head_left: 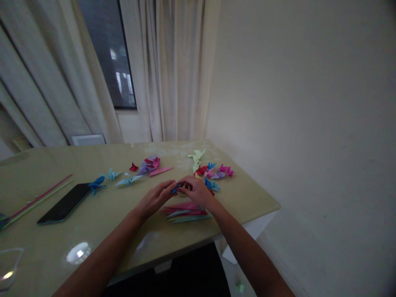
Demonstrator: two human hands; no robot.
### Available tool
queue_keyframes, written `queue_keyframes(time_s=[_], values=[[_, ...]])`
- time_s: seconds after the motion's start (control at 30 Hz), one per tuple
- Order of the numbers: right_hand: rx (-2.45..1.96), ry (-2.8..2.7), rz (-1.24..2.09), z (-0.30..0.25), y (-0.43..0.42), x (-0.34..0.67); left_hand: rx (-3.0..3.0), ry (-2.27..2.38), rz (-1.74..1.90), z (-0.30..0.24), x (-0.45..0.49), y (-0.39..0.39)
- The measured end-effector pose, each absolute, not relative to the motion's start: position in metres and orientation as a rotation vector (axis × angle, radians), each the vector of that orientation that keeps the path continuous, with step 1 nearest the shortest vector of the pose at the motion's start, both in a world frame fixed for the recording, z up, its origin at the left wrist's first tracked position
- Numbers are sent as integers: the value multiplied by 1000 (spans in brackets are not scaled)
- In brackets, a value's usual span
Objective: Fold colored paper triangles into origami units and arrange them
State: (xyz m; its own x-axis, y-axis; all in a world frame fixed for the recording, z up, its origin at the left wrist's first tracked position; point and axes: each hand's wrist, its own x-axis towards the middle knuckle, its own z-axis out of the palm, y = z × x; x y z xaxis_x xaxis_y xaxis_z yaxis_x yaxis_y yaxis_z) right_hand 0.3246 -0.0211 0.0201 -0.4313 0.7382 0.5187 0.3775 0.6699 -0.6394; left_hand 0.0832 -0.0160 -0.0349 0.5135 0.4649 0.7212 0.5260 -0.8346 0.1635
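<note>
Basically, hemmed in by folded paper on several sides. Just past the right hand (198,190), a loose cluster with a pale green origami bird (197,156) at the back, a magenta origami bird (227,170) toward the outer table edge and a blue origami bird (212,183) close by, partly covered from view by that hand. Below the hands, toward the near edge of the table (247,198), a bundle of folded-paper strips (184,213) in pink, red and pale blue, lying roughly crosswise and partly screened by the right hand and forearm. Off to the left, a purple origami bird (144,169) in a heap, beside a pink paper point (161,170); nearer, a light blue origami bird (128,180). Farther left, a dark blue origami bird (97,184) against the upper end of a phone (64,204), then a pink stick (46,193) and a green stick (41,201) side by side.

Between the two hands, beyond the bundle: a small blue folded paper (174,189). Pinched by the left hand (157,194) with fingers reaching forward, and by the right with thumb and fingers together. Slanting up rightward in the visible sliver; full long axis and pointing end hidden by fingers.
</note>
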Motion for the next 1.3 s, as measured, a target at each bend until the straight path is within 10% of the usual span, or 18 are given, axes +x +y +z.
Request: queue_keyframes(time_s=[0.5,0.8,1.3], values=[[-1545,-1522,107,-16,-31,472,-1910,-2221,-677,-41,-20,15],[-1340,-1596,-65,-6,-32,432,-2276,-1712,-1379,-32,28,11],[-931,-2028,474,22,4,301,-2531,-1056,-1231,-35,69,-4]])
